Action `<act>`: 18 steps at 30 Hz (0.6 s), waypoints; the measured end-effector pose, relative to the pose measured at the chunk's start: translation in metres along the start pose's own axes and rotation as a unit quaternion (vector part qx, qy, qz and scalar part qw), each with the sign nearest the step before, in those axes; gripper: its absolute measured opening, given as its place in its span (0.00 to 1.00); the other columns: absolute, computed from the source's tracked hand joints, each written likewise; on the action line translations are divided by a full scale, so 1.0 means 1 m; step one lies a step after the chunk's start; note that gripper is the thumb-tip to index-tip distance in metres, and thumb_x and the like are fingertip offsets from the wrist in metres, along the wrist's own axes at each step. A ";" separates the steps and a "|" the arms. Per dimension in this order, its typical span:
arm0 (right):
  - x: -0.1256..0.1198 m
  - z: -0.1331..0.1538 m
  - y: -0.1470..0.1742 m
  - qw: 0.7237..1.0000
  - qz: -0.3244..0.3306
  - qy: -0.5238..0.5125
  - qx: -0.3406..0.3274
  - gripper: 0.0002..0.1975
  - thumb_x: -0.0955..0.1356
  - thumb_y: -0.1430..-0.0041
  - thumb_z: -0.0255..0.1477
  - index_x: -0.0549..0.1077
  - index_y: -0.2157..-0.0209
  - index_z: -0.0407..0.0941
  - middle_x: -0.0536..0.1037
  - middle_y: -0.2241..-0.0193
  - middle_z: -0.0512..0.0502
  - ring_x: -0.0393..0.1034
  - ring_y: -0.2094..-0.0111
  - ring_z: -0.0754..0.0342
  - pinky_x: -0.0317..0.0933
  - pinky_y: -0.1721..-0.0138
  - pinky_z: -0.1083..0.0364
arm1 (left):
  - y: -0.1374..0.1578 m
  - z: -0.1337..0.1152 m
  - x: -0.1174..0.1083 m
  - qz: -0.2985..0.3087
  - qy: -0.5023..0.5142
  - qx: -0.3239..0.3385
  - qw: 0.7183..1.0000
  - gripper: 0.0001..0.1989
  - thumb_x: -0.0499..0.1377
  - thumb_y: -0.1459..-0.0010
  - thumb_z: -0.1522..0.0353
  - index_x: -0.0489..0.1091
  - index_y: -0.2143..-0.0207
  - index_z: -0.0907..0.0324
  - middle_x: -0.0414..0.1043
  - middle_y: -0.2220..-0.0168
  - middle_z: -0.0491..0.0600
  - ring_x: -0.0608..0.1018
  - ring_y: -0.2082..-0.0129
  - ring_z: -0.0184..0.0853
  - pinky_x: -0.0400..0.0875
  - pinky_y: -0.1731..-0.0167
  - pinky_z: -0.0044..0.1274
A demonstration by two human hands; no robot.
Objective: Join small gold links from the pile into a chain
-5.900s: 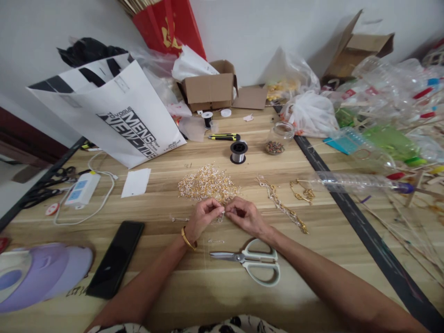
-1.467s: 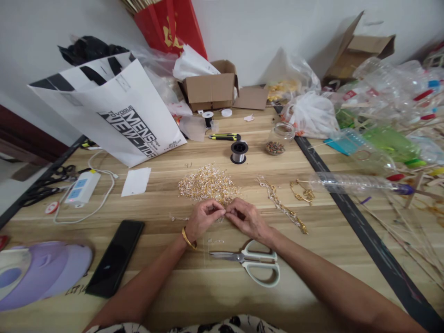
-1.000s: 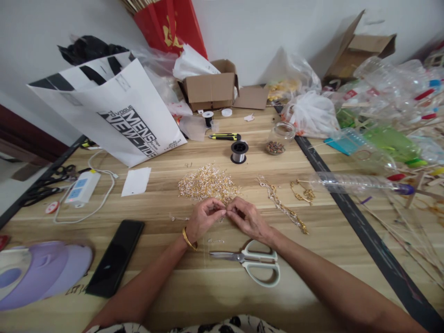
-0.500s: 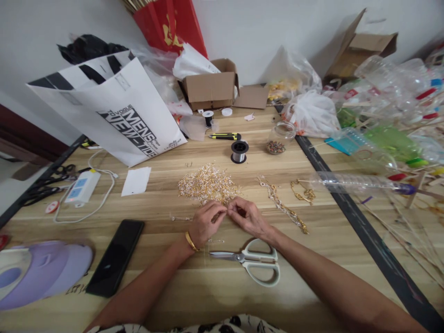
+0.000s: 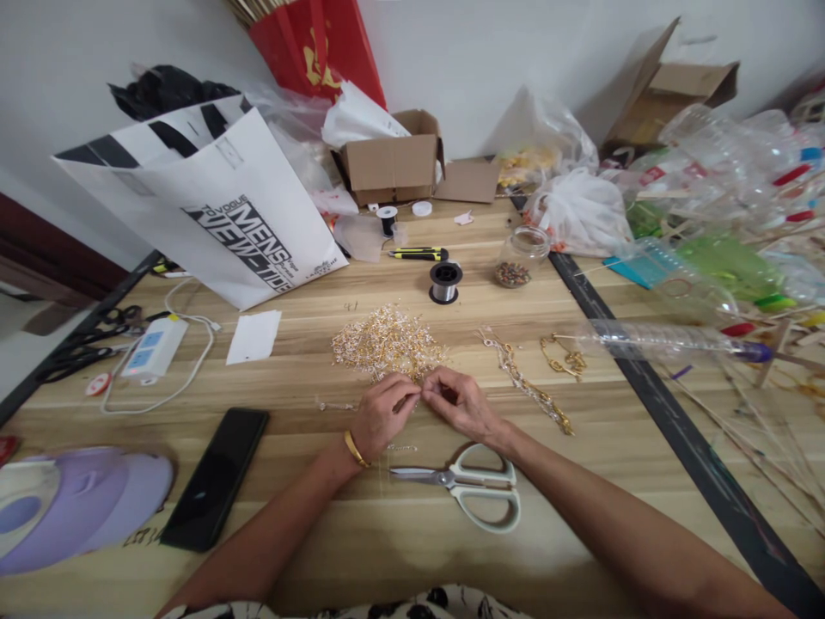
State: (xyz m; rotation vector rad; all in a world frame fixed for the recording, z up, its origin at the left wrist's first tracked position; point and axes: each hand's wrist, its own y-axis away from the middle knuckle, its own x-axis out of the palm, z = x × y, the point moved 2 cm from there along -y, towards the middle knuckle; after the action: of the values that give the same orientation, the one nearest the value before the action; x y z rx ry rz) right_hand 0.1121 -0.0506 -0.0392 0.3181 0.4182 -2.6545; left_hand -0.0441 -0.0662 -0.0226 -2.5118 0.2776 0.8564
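My left hand [image 5: 385, 416] and my right hand [image 5: 461, 402] meet fingertip to fingertip at the near edge of a pile of small gold and clear beads [image 5: 387, 340]. Both are closed in a pinch; whatever lies between the fingers is too small to make out. A short beaded strand [image 5: 339, 406] lies left of my left hand, and another short strand [image 5: 402, 447] is just below it. White-handled scissors [image 5: 483, 488] rest on the table under my wrists, blades pointing left. To the right lie a long gold and clear beaded chain [image 5: 525, 383] and a gold coil [image 5: 562, 357].
Beyond the beads stand a wire spool [image 5: 444, 284], a yellow-black cutter knife [image 5: 418, 254] and a glass jar [image 5: 521, 258]. A phone [image 5: 216, 480], purple visor [image 5: 96, 507] and power strip [image 5: 153, 348] are at left. A plastic bottle [image 5: 670, 340] and sticks crowd the right.
My left fingers have shifted slightly, with the gap in their curl narrower. Both hands otherwise stay at the same spot, still pinched together.
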 end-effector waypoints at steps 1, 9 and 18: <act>0.000 0.000 0.000 1.000 -0.003 0.001 -0.002 0.06 0.64 0.42 0.29 0.67 0.71 0.42 0.64 0.78 0.52 0.56 0.78 0.60 0.52 0.77 0.60 | 0.000 0.000 0.000 0.002 0.001 -0.007 1.000 0.06 0.54 0.44 0.74 0.71 0.71 0.60 0.71 0.70 0.51 0.73 0.67 0.33 0.67 0.64 0.24; -0.001 0.003 0.001 0.998 -0.022 0.039 -0.041 0.04 0.64 0.41 0.28 0.69 0.68 0.42 0.65 0.76 0.50 0.59 0.75 0.58 0.55 0.75 0.59 | -0.006 0.001 -0.004 0.062 0.025 -0.092 0.994 0.05 0.55 0.45 0.72 0.69 0.72 0.61 0.68 0.72 0.48 0.70 0.69 0.32 0.64 0.67 0.23; -0.001 0.001 0.001 0.995 -0.014 0.066 -0.077 0.05 0.62 0.39 0.27 0.68 0.67 0.43 0.69 0.71 0.45 0.64 0.69 0.54 0.60 0.67 0.55 | -0.007 0.008 -0.004 0.092 0.131 -0.166 0.973 0.06 0.57 0.47 0.69 0.70 0.73 0.62 0.70 0.74 0.47 0.70 0.72 0.31 0.64 0.69 0.21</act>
State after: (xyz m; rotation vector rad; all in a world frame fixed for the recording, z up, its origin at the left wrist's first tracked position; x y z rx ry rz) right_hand 0.1131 -0.0516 -0.0382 0.4439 0.6689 -2.6182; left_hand -0.0489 -0.0560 -0.0233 -2.9551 0.4965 0.6826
